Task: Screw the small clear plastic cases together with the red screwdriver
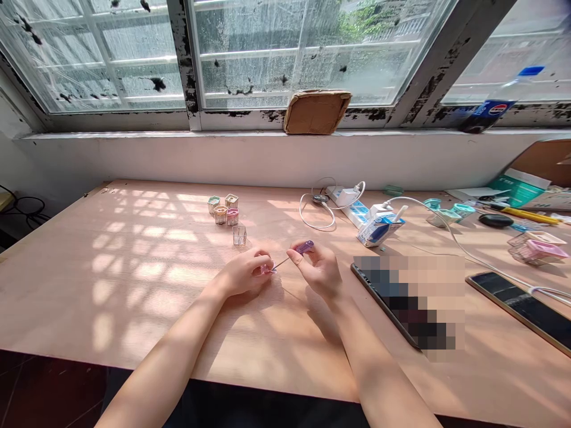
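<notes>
Logging a person's left hand (243, 273) and right hand (317, 268) close together over the middle of a pale plywood table (111, 309). The table's near edge runs at 6 o'clock, its far edge meets a white wall below the window at 12 o'clock, and its left edge lies well off at 9 o'clock. Sunlit wood stretches between the hands and that left edge.

Left fingers curl closed around a small pink piece (266, 269), mostly hidden. Right thumb and forefinger pinch the translucent purple handle (304, 247) of a small screwdriver (289, 255). Its thin metal shaft slants down to 9 o'clock, its tip meeting the pink piece.

Count at 11 o'clock: five small square cups, namely one pale green (213, 204), one beige (231, 201), one peach (220, 214), one pink (232, 217) and one clear (239, 235).

Count at 2 o'clock: one white-and-blue power strip (348, 208) and one white-and-blue drink carton (380, 230). Three teal cups (444, 215) sit beyond them.

Count at 3 o'clock: two dark smartphones, one partly pixelated (379, 294), the other (521, 309) near the right edge. A pink wire-sided stack (533, 248) sits beyond; its pieces are hard to count.
</notes>
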`<state>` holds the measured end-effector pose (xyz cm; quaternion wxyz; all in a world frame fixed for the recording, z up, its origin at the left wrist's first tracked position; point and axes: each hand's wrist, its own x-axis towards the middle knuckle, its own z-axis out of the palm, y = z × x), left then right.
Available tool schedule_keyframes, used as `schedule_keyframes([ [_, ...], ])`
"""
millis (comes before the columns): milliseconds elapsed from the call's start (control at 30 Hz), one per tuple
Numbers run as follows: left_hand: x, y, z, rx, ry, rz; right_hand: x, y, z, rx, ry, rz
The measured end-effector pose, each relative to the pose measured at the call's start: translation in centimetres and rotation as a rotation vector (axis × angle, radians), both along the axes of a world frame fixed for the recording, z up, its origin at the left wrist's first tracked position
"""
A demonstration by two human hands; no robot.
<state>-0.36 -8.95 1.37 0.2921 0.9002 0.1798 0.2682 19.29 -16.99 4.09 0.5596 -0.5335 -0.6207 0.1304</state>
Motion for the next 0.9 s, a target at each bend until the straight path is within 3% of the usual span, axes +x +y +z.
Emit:
schedule_keyframes([
  [133, -0.1, 0.1, 0.2, 0.085, 0.087, 0.034, -0.1, -0.1, 0.4, -0.017, -0.059, 0.084],
  [333, 0.0, 0.0, 0.8, 0.182, 0.205, 0.073, 0.1, 0.1, 0.0, -0.019, -0.078, -0.022],
  [533, 0.1, -0.4, 1.5, 0.077, 0.191, 0.145, 0.4, 0.0, 0.7, -0.134, -0.173, -0.084],
  [700, 0.3, -0.2, 1.0, 0.092, 0.18, 0.161, 0.9, -0.1, 1.0, -0.204, -0.199, -0.177],
  [900, 0.4, 0.0, 0.3, 0.11, 0.184, 0.191, 1.5, 0.0, 1.2, -0.185, -0.15, -0.117],
])
